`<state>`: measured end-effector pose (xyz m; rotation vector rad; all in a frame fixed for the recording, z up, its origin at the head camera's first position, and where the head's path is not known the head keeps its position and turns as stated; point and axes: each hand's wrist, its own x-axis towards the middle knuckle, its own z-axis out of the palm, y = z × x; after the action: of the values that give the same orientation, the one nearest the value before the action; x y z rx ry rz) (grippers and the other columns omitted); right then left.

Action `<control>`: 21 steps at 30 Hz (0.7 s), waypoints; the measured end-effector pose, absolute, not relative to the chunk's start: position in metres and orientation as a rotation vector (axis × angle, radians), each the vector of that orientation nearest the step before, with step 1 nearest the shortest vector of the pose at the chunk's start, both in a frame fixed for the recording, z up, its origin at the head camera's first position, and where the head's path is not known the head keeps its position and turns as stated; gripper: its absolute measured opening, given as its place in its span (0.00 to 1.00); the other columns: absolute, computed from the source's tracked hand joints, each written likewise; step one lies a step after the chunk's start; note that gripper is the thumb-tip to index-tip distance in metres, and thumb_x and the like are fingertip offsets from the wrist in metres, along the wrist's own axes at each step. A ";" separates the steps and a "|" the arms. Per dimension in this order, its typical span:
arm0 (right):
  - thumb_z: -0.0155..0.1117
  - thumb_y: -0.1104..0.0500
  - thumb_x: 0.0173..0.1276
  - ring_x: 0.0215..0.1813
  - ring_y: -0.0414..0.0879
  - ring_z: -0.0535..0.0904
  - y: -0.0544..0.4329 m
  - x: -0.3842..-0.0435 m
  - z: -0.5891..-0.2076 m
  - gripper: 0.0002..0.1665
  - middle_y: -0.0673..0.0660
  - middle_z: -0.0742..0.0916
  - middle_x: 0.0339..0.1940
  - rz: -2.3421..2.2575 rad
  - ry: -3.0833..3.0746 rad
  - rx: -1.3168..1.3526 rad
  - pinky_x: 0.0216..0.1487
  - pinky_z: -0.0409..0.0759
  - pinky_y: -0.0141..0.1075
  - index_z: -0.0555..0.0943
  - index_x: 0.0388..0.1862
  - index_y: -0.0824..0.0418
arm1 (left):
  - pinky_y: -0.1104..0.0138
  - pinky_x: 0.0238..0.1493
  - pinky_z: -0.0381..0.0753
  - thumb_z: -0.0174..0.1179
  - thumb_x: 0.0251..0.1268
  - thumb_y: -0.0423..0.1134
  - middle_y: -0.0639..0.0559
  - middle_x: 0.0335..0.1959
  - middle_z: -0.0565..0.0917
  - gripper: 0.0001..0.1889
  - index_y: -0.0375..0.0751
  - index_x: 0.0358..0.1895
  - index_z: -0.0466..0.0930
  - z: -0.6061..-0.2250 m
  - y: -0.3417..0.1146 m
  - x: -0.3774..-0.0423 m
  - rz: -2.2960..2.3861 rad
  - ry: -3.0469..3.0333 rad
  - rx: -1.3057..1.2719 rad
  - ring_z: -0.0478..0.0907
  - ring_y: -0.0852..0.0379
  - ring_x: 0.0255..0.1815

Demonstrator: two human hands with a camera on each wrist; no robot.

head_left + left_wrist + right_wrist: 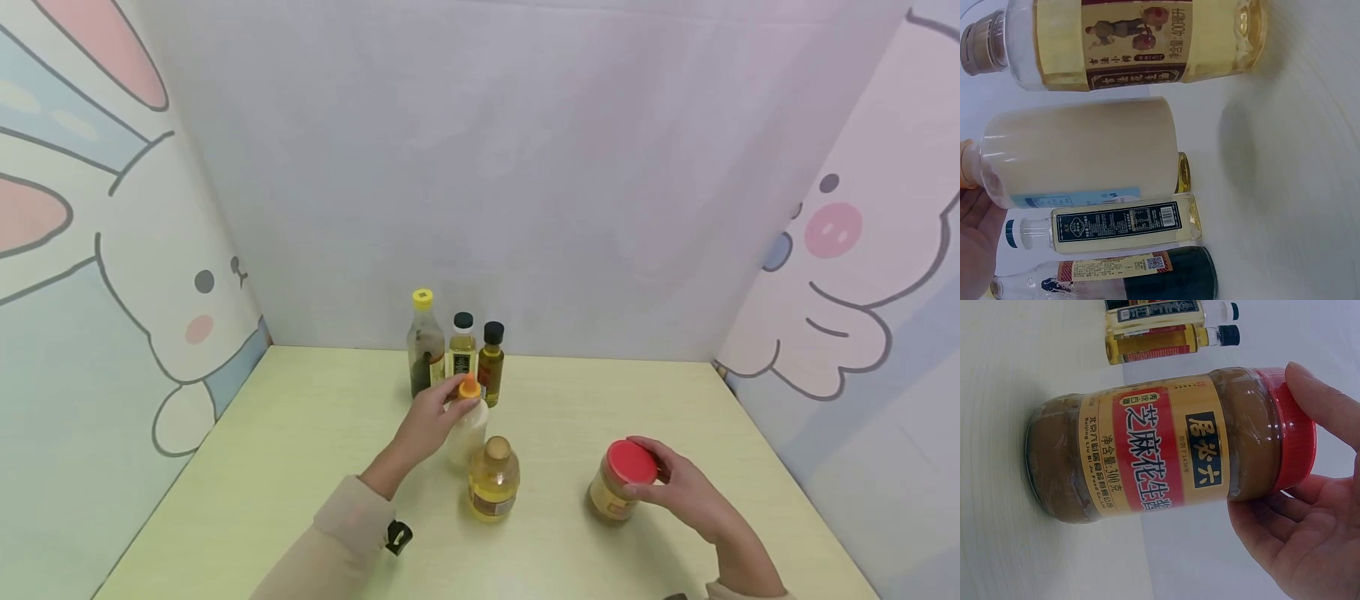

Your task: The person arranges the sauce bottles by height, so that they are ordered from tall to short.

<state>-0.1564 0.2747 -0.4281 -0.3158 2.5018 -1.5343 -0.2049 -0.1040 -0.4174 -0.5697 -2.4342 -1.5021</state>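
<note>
My left hand (433,419) grips a white squeeze bottle (467,435) by its orange cap (470,387). In the left wrist view, the bottle's cream-coloured body (1082,150) shows a light blue label, and a shadow lies on the table apart from its base. On the right, my right hand (690,495) holds a jar of sesame peanut butter (611,493), thumb and fingers round its red lid (1291,428). Brown paste and a red and yellow label (1147,450) show through the right wrist view. Between the hands, nearer the squeeze bottle, stands a peanut oil bottle (493,482).
Behind the left hand stand a dark sauce bottle (425,346) with a yellow cap, a pale oil bottle (462,343) and a darker oil bottle (491,367). A pale wall (480,183) closes off the table's back (600,387); cartoon-printed panels flank both sides.
</note>
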 end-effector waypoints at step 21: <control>0.74 0.60 0.60 0.64 0.65 0.70 0.274 -0.156 -0.428 0.44 0.68 0.74 0.62 -1.549 2.488 -0.306 0.50 0.77 0.32 0.63 0.70 0.72 | 0.56 0.55 0.77 0.60 0.70 0.41 0.40 0.57 0.79 0.25 0.30 0.64 0.71 -0.408 -0.086 -0.226 -1.550 -2.503 -0.576 0.77 0.46 0.56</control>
<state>-0.1563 0.2740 -0.4279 -0.3057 2.4882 -1.5493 -0.2263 -0.0857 -0.4078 -0.5758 -2.5032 -1.5502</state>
